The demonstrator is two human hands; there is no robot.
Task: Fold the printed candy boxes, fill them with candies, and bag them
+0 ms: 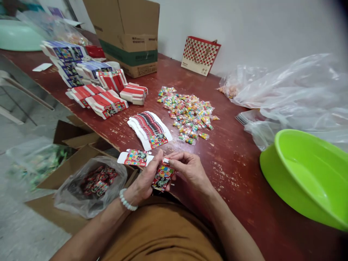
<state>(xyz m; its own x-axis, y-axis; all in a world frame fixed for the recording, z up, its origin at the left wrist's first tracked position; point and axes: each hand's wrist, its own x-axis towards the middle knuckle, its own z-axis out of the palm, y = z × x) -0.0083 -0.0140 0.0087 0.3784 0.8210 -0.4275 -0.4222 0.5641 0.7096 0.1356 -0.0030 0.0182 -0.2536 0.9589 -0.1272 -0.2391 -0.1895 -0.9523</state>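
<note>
A small printed candy box [163, 175], red and black with colourful lettering, is held upright over the table's near edge. My left hand [148, 177] wraps round its left side. At its top, the thumb and fingers of my right hand [190, 166] pinch the white end flap. A flat, unfolded box [136, 157] lies just left of my hands at the table edge. Beyond it, a fanned stack of flat boxes [149, 129] is spread out. Small clear packets of coloured candy [191, 114] are heaped farther back. What the box contains is hidden.
Bundled red cartons [107, 103] and blue cartons [67, 54] stand at the left, before a large cardboard box [130, 36]. A green basin [282, 170] and plastic bags [299, 87] occupy the right. Below the left edge, a bag-lined carton [62, 195] holds red packets. A paper bag [199, 54] leans on the wall.
</note>
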